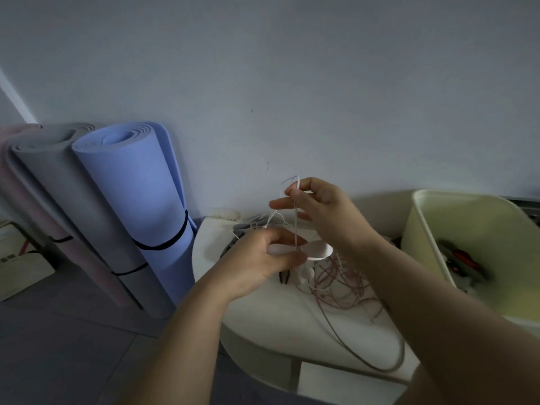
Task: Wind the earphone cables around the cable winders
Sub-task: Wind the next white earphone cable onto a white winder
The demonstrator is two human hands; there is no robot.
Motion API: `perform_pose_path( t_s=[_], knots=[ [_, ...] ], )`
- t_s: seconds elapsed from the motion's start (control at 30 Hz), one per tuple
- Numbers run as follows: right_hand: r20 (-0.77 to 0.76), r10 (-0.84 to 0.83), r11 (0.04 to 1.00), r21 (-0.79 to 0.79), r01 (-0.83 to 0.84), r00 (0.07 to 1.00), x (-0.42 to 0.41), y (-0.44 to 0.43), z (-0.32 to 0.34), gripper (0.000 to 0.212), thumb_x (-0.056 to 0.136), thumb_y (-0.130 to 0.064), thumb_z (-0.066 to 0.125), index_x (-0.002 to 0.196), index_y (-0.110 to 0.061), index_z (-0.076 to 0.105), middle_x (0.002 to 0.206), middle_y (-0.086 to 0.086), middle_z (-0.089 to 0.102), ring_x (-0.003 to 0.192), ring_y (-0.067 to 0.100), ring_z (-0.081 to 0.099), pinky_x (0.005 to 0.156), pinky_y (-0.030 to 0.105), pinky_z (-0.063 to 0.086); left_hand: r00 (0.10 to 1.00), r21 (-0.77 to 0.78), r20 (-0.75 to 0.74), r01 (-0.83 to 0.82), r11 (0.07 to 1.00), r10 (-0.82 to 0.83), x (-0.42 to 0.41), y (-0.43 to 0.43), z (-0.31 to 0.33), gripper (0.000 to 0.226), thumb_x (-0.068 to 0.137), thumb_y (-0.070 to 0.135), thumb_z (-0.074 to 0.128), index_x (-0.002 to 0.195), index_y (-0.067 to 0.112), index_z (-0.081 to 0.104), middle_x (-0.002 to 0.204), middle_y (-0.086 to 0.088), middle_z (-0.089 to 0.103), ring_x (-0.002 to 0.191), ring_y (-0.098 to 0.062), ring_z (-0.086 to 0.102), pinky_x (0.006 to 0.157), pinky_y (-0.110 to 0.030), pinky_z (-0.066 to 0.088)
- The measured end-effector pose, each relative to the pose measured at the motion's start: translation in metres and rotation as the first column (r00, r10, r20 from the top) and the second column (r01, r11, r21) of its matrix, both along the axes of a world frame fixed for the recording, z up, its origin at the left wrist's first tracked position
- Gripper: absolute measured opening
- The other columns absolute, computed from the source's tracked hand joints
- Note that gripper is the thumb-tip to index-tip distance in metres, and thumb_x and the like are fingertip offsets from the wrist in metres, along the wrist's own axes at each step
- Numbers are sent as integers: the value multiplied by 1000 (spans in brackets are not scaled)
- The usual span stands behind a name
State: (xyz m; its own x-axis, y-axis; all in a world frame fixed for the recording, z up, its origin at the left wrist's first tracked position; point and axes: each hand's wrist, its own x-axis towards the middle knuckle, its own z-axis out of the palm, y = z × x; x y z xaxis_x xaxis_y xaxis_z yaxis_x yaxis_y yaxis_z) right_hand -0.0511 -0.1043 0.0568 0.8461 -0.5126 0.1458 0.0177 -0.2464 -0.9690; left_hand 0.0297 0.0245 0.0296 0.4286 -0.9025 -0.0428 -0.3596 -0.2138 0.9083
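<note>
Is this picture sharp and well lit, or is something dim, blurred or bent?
Head view: dim, bluish light, no glare; the white cable and the winder look soft, slightly blurred; the rolled mats lean, probably wide-angle distortion.

You can't read any words or numbers here. The rolled mats [137, 188], the pale bin [423, 229] and the white winder [317, 249] show no letters, signs or brand names that you can make out.
</note>
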Motion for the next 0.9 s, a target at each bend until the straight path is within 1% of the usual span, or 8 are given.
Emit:
perform_pose_path(
  t_s=[0.13,0.23,0.27,0.5,0.63,0.7,0.8,0.9],
  knots=[
    [-30,11,1000,-17,-11,999,-7,4,-4,15,100,-24,46,94,-15,57,93,-6,74,86,-2,65,73,12,47,999,18,-30,30,999,-30,-13,0,-8,23,76,48,72,96,37,70,95,10,74,94,-12,69,95,-44,49],
    [-55,-24,998,-52,21,998,-16,5,-9,16,99,-25,47,97,-13,58,90,-8,75,96,29,65,84,41,52,998,6,-61,28,1000,-27,-24,1,-11,9,87,28,70,95,30,69,77,24,70,70,9,62,70,-11,45],
    [-55,-33,998,-53,30,998,-18,4,-9,16,99,-26,47,97,-14,58,90,-8,75,98,33,63,86,44,51,997,-1,-68,24,1000,-24,-27,2,-12,7,88,25,68,95,27,68,71,26,67,63,10,59,61,-6,41],
    [-130,-72,997,-20,70,989,-37,2,-23,17,99,-22,47,85,-20,58,86,-6,73,80,6,65,72,17,47,992,29,-125,29,999,-25,-47,2,-23,14,86,29,68,98,20,69,68,19,66,60,6,56,57,-11,40],
    [-220,-184,983,-30,182,958,-50,-5,-30,23,97,-36,46,94,-18,59,78,-6,58,74,11,55,72,32,44,950,-11,-251,-194,981,185,-44,-3,-30,9,89,26,65,96,21,68,67,13,65,62,0,59,63,-22,41],
    [-206,-195,964,141,226,959,-60,-6,-35,22,94,-40,49,97,-19,58,79,-4,53,71,12,51,69,33,44,882,-39,-367,-331,943,295,-40,-6,-34,8,90,25,64,94,19,68,74,5,65,67,-7,59,65,-25,40],
    [-265,-40,839,514,176,964,-73,5,-44,15,94,-22,55,101,-10,59,94,10,56,80,21,56,67,33,51,774,-44,-507,-463,885,380,-40,-12,-36,6,91,24,64,90,21,69,75,4,67,69,-8,58,63,-21,41],
    [-246,100,773,629,81,964,-72,21,-50,10,91,-11,59,101,-10,55,94,11,60,80,21,61,71,32,55,718,-58,-582,-505,861,382,-43,-17,-38,8,92,21,62,87,20,68,71,5,65,62,-3,56,59,-17,42]
  ],
)
